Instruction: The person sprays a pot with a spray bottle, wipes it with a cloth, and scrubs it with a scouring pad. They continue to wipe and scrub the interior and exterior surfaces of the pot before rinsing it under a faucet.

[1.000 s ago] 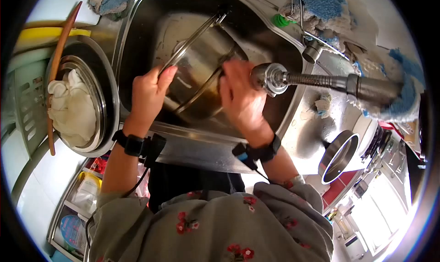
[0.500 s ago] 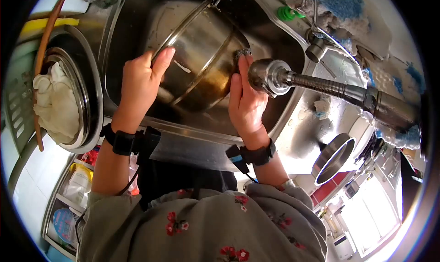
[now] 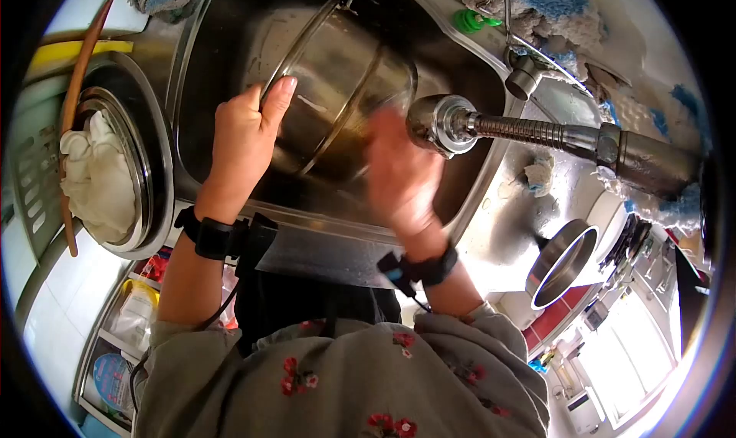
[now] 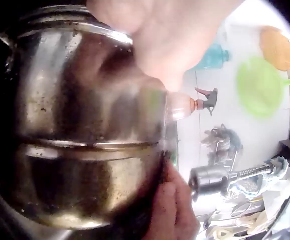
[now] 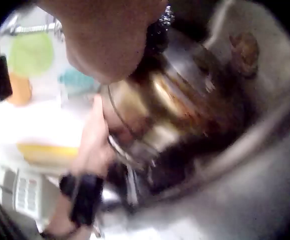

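A steel pot [image 3: 326, 85] lies tipped on its side in the sink [image 3: 230, 123], its outer base stained brown. My left hand [image 3: 247, 135] grips its rim, thumb on the outer wall. At the base end is my right hand [image 3: 402, 166], blurred in the head view. A steel wool scourer [image 5: 166, 18] shows at its fingers in the right wrist view, against the pot's stained surface. The left wrist view shows the pot's ridged wall [image 4: 90, 110] close up, with right-hand fingers beyond its edge.
A flexible faucet [image 3: 448, 127] reaches over the sink from the right, close to my right hand. Left of the sink stand stacked bowls [image 3: 157, 173] with a white cloth [image 3: 100, 181] and a wooden stick [image 3: 84, 70]. A steel ring-shaped vessel [image 3: 563, 265] sits at the right.
My right hand swings from the pot's side to its base edge and back inward, rubbing along it. My left hand keeps its grip while the pot tilts slightly.
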`<state>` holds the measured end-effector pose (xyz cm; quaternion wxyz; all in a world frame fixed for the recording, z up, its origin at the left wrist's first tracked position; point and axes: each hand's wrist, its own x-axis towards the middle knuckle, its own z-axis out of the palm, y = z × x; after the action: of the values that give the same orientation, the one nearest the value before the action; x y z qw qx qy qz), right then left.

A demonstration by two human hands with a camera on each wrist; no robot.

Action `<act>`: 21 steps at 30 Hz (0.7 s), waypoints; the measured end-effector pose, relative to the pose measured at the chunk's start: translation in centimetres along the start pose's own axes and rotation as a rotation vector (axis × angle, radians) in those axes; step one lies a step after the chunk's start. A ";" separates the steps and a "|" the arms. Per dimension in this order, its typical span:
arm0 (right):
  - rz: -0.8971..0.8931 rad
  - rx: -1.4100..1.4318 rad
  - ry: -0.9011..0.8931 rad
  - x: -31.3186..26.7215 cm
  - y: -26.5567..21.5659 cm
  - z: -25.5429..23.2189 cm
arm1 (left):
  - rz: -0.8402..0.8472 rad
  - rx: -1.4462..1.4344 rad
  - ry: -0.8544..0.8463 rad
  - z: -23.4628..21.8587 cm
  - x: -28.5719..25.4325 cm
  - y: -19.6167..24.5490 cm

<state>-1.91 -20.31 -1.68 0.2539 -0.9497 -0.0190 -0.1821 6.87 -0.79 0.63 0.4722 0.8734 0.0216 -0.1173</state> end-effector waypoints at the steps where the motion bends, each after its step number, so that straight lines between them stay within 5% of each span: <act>1: 0.033 -0.031 -0.013 0.6 0.7 0.1 | -0.002 0.010 0.000 0.0 0.0 -0.1; 8: 0.082 -0.041 -0.064 -1.3 -1.8 -1.7 | 0.016 0.049 -0.006 0.1 -0.1 0.7; 15: -0.172 -0.223 -0.157 -3.1 -2.7 -1.0 | -0.015 0.040 -0.064 1.0 0.6 0.9; 17: -0.087 -0.109 -0.106 -2.4 -2.1 -0.9 | 0.006 0.058 -0.055 1.5 0.6 0.7; 19: 0.221 0.197 0.021 1.1 0.1 -0.7 | -0.012 0.088 -0.058 1.4 0.5 1.1; 21: 0.163 0.151 -0.004 0.7 -0.3 -0.8 | 0.020 0.083 -0.049 1.6 0.1 1.1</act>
<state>-1.56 -20.49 -0.61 0.3387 -0.9266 0.0440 -0.1572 6.79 -2.76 0.66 0.4373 0.8892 -0.0038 -0.1346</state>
